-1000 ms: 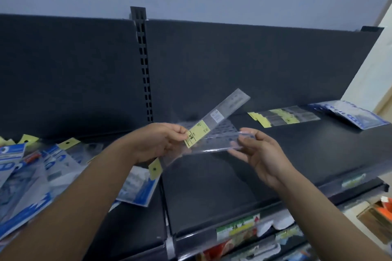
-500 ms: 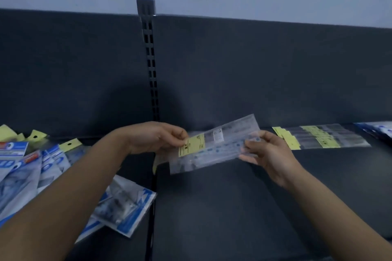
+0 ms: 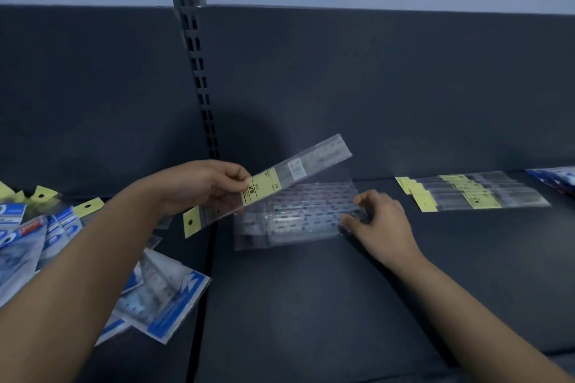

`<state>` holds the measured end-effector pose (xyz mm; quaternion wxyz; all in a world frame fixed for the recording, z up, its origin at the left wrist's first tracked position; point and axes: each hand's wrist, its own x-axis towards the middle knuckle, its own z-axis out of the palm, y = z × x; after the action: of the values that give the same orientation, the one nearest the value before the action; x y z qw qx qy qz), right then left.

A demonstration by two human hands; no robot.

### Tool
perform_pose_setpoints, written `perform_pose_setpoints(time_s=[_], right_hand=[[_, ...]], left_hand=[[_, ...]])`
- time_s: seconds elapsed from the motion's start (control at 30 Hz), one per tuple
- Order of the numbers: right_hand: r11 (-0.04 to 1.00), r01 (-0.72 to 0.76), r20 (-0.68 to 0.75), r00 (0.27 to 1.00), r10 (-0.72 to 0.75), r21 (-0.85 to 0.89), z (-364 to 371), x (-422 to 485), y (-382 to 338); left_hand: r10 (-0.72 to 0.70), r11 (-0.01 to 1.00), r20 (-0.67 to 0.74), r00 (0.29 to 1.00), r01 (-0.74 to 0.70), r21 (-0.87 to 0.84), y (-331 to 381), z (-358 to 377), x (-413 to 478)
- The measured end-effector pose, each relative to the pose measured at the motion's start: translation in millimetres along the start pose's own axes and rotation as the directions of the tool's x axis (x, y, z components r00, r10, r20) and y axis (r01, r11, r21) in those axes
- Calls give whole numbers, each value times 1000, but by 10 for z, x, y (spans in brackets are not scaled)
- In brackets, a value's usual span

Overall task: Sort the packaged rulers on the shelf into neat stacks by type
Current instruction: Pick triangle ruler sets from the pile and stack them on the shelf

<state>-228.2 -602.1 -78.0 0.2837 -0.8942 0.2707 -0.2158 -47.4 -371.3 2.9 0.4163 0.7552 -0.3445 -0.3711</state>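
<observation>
Clear plastic is wrapping one long, flat ruler packet (image 3: 280, 180) with a yellow label; the left hand (image 3: 214, 186) is pinching it near its hang tab and tilting it above the dark shelf (image 3: 311, 305). Just below, the right hand (image 3: 379, 221) is gripping the end of a glossy clear bundle (image 3: 295, 218), count unclear, lying on the shelf. One yellow-labelled stack (image 3: 473, 193) is lying farther right, and blue packets (image 3: 161, 292) are sprawling at the left.

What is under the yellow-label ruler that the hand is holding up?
A clear packet with blue marks lies on the dark shelf below the ruler, its right end held by the right hand. The ruler hides the packet's upper left edge.
</observation>
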Motion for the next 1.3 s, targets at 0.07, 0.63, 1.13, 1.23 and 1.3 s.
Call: perform_pose_setpoints(time_s=[0.07,0.63,1.13,1.23,1.3], right_hand=[[997,39,-38,998,-41,-62,-23,9,44],[599,-180,141,984,112,781,-1976,257,1488],[993,98,19,995,-99,69,-2040,879,2957],[989,131,-20,991,-133,-74,-1949,869,2969],[973,159,-14,986,-164,-165,-1939,843,2943]], left_hand=[[19,1000,-7,1000,-19,7,42,58,5],[156,980,-80,985,-144,139,1202,2134,1280],[202,866,-644,738,173,469,1241,3310,2127],[231,836,-672,704,210,507,1153,3347,2150],[218,833,-686,694,234,502,1108,3342,2173]])
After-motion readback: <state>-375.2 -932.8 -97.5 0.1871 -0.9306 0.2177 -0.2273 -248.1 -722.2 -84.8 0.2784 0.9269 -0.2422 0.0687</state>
